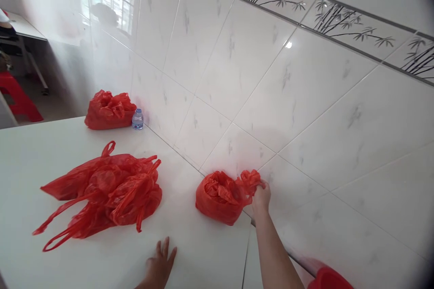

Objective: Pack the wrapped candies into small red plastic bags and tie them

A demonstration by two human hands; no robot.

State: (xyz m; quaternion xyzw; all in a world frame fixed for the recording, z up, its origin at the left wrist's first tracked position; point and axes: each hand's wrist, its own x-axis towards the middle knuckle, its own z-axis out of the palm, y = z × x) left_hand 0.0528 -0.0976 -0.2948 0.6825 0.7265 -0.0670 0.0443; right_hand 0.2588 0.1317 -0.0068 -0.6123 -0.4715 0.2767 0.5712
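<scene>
Tilework (237, 76) backs our white tabletop (196, 257), where a broad heap of red plastic carrier bags (117, 194) lies left of the rounder red plastic bag (219, 210) near the wall. Our left hand (160, 265), fingers spread at the tabletop, would serve best bracing that bag. Our right hand (261, 194) pinches crumpled red film (249, 181) beside it; a light, even hold should spare thin plastic.

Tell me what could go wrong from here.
The right hand pinches thin-looking plastic of the right bag, which might tear if pulled hard. The bottle stands right beside the far bag; a nudge could tip it. Loose handles on the left bags might snag the left hand.
</scene>
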